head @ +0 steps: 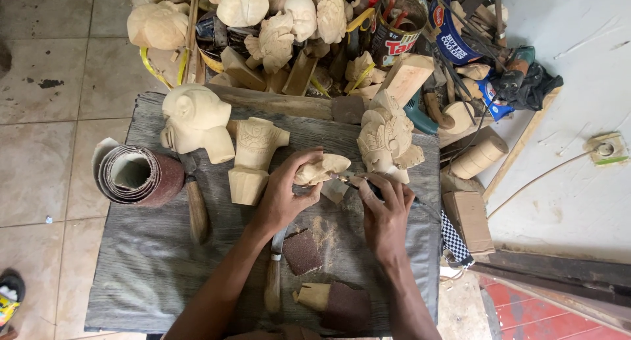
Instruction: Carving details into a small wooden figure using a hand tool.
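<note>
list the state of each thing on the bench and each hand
left hand: gripping the small carving
small carving: held off the bench
right hand: closed on a thin tool
thin tool: tip at the carving
sandpaper roll: rolled, on its side
wooden-handled knife: lying flat, untouched

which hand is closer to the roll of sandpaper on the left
Left. The left hand holds the small carving across the board from the roll of sandpaper; the right hand sits farther off, beyond the left hand.

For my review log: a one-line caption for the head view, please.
Left hand holds a small pale wood carving while the right hand works it with a thin tool.
</note>
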